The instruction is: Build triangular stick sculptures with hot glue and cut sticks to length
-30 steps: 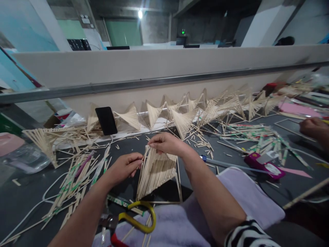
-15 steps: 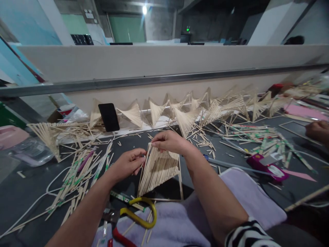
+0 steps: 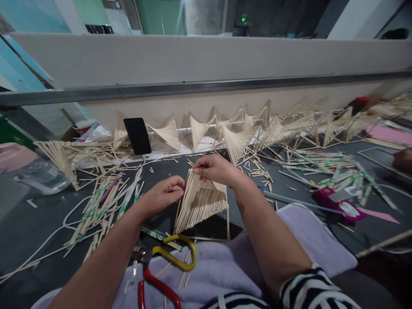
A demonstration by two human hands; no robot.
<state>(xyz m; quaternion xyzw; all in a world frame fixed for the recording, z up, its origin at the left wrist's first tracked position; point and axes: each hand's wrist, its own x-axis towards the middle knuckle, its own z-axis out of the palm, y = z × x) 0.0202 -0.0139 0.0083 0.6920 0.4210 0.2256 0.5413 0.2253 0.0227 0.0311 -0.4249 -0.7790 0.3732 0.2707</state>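
A fan-shaped model of thin wooden sticks (image 3: pixel 201 201) stands on the dark table, with a stick frame around its lower right. My right hand (image 3: pixel 214 168) pinches the model's top left corner between thumb and fingers. Beside the model's upper left edge is my left hand (image 3: pixel 165 195), its fingers curled together; whatever its fingertips may hold is too small to make out. Cutting pliers with one yellow and one red handle (image 3: pixel 178 253) lie in front, partly on a lilac cloth (image 3: pixel 225 266).
Similar stick models (image 3: pixel 240 141) line the back wall, near a black phone (image 3: pixel 137 136). Loose sticks (image 3: pixel 96 210) lie at left, more at right by a magenta tape holder (image 3: pixel 337 206). A clear jug (image 3: pixel 41 176) stands far left. Another person's hand (image 3: pixel 402 161) is at the right edge.
The view has tilted down, so the scene sits higher. My left fingers have drawn in and lie slightly lower along the model's edge; my right hand stays at its top corner.
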